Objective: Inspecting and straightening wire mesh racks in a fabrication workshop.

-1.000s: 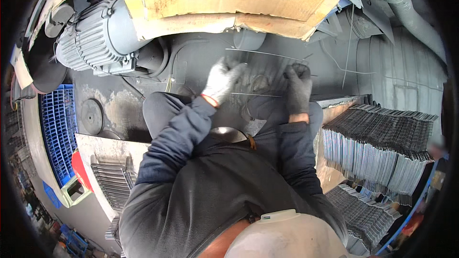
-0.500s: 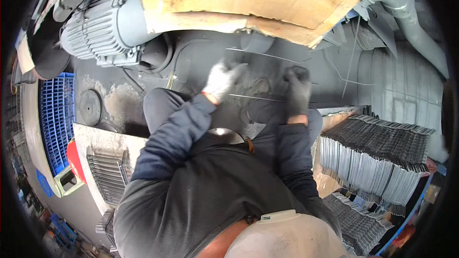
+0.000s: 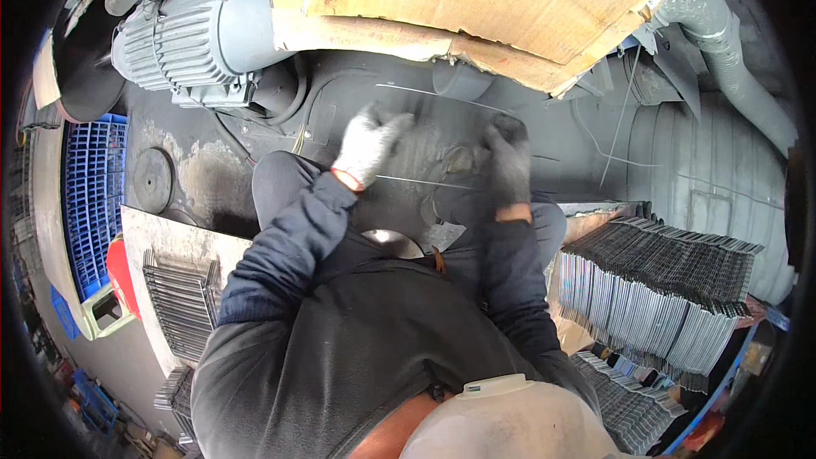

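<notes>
My left hand [image 3: 370, 146], in a white glove with a dark-smudged palm side, is curled closed in front of my lap. Across from it, my right hand [image 3: 510, 161] wears a dark grey glove and is closed too, fingers bent inward. Between them spans what looks like a thin wire frame [image 3: 418, 180]. Just its two bright long edges show, one far and one near; the middle blurs into the dark surface behind. Where the fingers meet the wire is smeared and hard to make out. A round shiny metal piece [image 3: 393, 243] lies close to my lap.
A grey motor [image 3: 191, 34] stands far left, beside a cardboard sheet [image 3: 476, 0] overhanging the work area. Stacked wire racks [image 3: 654, 289] fill the right side. More wire racks [image 3: 180, 302] lie on a board at left, near a blue plastic crate [image 3: 95, 195]. A grey pipe [image 3: 731, 42] runs far right.
Both hands and the wire edges between them have shifted left in the picture. The cardboard and motor appear slightly farther right, so the view has moved as well. Both hands stay closed.
</notes>
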A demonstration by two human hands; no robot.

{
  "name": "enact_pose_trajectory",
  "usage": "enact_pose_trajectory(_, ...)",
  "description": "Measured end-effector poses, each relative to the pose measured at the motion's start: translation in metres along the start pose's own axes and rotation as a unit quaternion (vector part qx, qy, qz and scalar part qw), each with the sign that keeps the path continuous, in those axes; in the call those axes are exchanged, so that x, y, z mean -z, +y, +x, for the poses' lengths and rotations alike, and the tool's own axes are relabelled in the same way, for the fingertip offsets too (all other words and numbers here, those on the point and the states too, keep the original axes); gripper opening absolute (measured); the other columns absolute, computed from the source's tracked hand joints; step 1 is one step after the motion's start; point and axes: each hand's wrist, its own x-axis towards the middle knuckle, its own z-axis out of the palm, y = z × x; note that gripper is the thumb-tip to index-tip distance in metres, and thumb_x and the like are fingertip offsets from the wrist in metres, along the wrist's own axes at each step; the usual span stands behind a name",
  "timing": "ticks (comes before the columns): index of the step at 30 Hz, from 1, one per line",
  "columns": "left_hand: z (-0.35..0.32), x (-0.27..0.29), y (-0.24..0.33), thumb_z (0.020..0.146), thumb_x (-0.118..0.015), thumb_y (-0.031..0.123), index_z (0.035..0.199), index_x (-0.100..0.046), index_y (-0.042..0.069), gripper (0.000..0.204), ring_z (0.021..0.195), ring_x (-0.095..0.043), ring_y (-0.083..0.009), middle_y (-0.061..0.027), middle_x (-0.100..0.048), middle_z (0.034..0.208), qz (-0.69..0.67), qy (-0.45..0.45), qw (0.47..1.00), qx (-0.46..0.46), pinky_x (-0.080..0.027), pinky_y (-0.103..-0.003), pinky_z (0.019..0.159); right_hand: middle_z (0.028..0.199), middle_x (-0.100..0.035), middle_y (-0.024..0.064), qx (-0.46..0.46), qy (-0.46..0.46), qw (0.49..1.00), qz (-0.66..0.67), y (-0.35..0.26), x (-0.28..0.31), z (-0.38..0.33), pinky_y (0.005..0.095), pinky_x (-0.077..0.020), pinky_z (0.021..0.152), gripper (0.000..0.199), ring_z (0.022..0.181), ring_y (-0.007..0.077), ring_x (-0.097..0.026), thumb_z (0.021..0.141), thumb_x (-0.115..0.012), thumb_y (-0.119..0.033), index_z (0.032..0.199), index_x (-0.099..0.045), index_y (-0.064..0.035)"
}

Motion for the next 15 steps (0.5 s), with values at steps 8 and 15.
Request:
enact_pose_trajectory(8,-0.003,0.013,-0.008,0.095,-0.084,0.032,0.094,-0.069,0.001,0.035,0.06,-0.059,-0.0143,-0.0037,-0.067,0.073,0.059,0.031,0.996,0.055,-0.049,-0.033,0.056,0.111,-0.074,0.0062,-0.02,-0.078,0.996,-0.045,-0.002,0.018,-0.031,0.0316,-0.0567,0.086,0.041,0.096,0.0153,-0.068,0.1,-0.074,-0.017,0.136,-0.065,0.0019)
enact_pose_trajectory(15,-0.012,0.052,0.018,0.098,-0.076,0.03,0.106,-0.073,-0.003,0.034,0.064,-0.065,-0.0134,-0.0062,-0.071,0.082,-0.066,-0.023,0.988,0.135,-0.055,-0.03,0.061,0.106,-0.074,0.0115,-0.082,-0.051,0.994,-0.047,-0.012,-0.018,-0.025,0.0345,-0.0561,0.079,0.032,0.088,0.0175,-0.069,0.098,-0.072,-0.016,0.121,-0.069,0.0057)
